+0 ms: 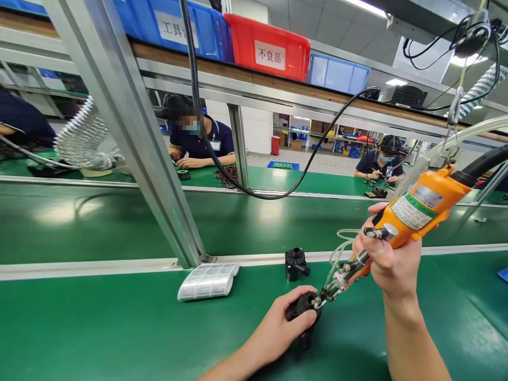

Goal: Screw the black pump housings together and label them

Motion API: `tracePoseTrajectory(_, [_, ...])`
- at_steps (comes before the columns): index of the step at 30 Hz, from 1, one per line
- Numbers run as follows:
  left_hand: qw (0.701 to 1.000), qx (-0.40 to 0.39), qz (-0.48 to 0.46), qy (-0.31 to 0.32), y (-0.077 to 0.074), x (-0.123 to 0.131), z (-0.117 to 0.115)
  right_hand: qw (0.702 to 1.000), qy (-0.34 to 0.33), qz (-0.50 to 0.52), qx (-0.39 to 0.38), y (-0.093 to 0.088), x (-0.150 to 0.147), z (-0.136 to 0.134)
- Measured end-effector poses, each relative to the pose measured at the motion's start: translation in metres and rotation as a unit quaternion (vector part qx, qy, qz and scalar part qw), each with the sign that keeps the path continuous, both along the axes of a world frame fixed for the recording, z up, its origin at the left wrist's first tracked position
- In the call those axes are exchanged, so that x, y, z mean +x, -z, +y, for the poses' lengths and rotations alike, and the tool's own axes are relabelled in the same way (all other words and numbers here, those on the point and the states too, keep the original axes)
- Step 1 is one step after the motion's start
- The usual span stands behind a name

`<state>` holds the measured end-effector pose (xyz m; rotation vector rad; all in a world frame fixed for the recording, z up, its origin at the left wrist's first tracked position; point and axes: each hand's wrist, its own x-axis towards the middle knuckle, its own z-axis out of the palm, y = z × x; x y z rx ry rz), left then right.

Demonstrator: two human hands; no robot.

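Observation:
My left hand (280, 323) is closed round a black plastic pump housing (304, 307) with a short pipe stub, low over the green bench top. In my right hand (391, 264) is an orange electric screwdriver (423, 203), tilted so that its metal nose (337, 283) points down and left. The tip of the nose meets the top of the housing beside my left thumb; whether a screw is there I cannot make out. Thin clear tubing loops beside the nose. A second black pump housing (296, 263) stands just behind, touched by neither hand.
A sheet of clear labels (209, 281) lies by the aluminium post (130, 132). A black cable (273, 197) droops from the shelf, which bears blue and red bins (270, 47). The screwdriver hangs from a hook (452, 119). Co-workers (202, 137) sit across the line.

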<state>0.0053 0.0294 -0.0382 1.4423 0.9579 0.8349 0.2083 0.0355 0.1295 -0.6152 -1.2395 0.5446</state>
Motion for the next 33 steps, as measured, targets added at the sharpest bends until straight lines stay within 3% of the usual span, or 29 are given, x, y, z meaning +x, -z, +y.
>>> tracePoseTrajectory(8, [0.999,-0.001,-0.032,0.031,-0.008,0.002,0.001,0.999,0.022,-0.039,0.031,-0.001,0.000,-0.002])
tracePoseTrajectory(17, [0.998,-0.015,-0.051,0.041,-0.007,0.001,0.000,1.000,0.003,-0.013,0.001,-0.007,-0.006,-0.008])
tracePoseTrajectory(26, [0.996,-0.032,-0.069,0.041,-0.018,0.004,-0.001,0.997,0.046,-0.053,-0.019,0.000,-0.040,-0.006])
tracePoseTrajectory(33, [0.996,-0.027,-0.078,0.043,-0.017,0.005,-0.003,0.996,0.051,-0.063,-0.033,0.005,-0.043,-0.004])
